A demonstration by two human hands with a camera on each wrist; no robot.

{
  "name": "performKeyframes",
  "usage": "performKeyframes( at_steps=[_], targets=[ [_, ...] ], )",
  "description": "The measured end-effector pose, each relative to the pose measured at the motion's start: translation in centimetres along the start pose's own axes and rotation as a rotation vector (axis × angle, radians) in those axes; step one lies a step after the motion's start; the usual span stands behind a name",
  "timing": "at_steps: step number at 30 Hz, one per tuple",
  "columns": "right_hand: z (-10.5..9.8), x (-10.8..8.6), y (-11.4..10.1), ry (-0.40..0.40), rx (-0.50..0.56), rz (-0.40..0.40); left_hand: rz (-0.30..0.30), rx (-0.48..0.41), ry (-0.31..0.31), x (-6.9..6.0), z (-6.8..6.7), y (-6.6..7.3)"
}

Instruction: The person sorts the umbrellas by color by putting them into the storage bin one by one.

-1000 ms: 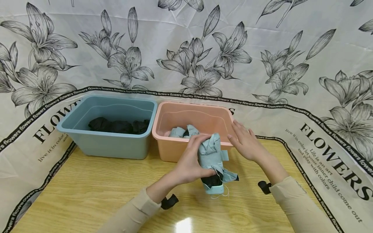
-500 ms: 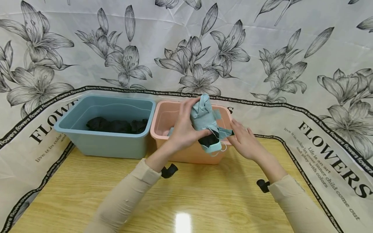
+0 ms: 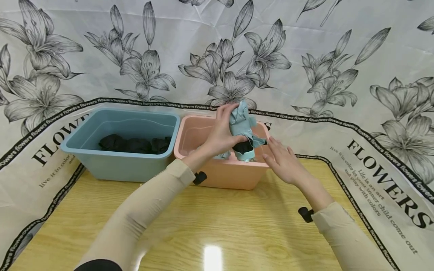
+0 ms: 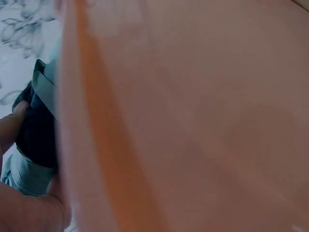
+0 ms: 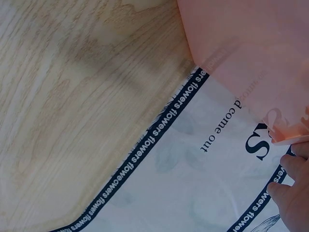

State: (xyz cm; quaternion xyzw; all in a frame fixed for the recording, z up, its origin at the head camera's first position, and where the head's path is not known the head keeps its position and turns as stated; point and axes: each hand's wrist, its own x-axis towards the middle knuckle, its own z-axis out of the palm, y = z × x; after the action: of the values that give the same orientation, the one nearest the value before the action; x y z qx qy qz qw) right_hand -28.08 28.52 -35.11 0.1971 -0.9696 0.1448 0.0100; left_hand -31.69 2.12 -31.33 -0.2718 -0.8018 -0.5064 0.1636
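My left hand (image 3: pixel 222 131) grips a bundle of light blue and black cloth (image 3: pixel 240 126) over the pink bin (image 3: pixel 220 177), the thumb across its black part. In the left wrist view the pink wall (image 4: pixel 193 116) fills most of the picture, with the dark part of the bundle (image 4: pixel 36 130) between thumb and fingers at the left edge. My right hand (image 3: pixel 285 162) rests with extended fingers at the pink bin's right rim; the right wrist view shows its fingertips by the bin's corner. Some light blue cloth (image 3: pixel 223 155) lies inside the pink bin, partly hidden by my left arm.
A blue bin (image 3: pixel 132 167) holding several black cloth bundles (image 3: pixel 135 145) stands left of the pink one. Both are on a wooden table (image 3: pixel 190 222), with a flower-printed sheet (image 3: pixel 322 135) behind and at the sides.
My left hand has carried the bundle up and away from me, from in front of the pink bin to above it. My right hand has hardly moved at the rim.
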Motion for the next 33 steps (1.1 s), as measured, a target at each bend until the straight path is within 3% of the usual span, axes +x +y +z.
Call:
performKeyframes(
  at_steps=[5, 10, 20, 26, 33],
  targets=[
    [0.0, 0.1, 0.0, -0.002, -0.004, 0.003, -0.033, 0.054, -0.098, 1.1, 1.0, -1.6],
    [0.0, 0.2, 0.0, -0.005, -0.003, 0.005, -0.105, 0.084, -0.183, 1.7, 1.7, -3.0],
    [0.0, 0.1, -0.1, -0.007, 0.002, 0.008, -0.183, 0.121, -0.320, 2.6, 2.3, -5.8],
    [-0.1, 0.2, -0.2, -0.006, -0.007, 0.007, -0.201, 0.131, -0.431, 2.7, 2.6, -6.8],
    [-0.2, 0.0, -0.4, -0.009, -0.004, 0.008, -0.216, 0.133, -0.526, 2.2, 3.0, -7.0]
  ],
)
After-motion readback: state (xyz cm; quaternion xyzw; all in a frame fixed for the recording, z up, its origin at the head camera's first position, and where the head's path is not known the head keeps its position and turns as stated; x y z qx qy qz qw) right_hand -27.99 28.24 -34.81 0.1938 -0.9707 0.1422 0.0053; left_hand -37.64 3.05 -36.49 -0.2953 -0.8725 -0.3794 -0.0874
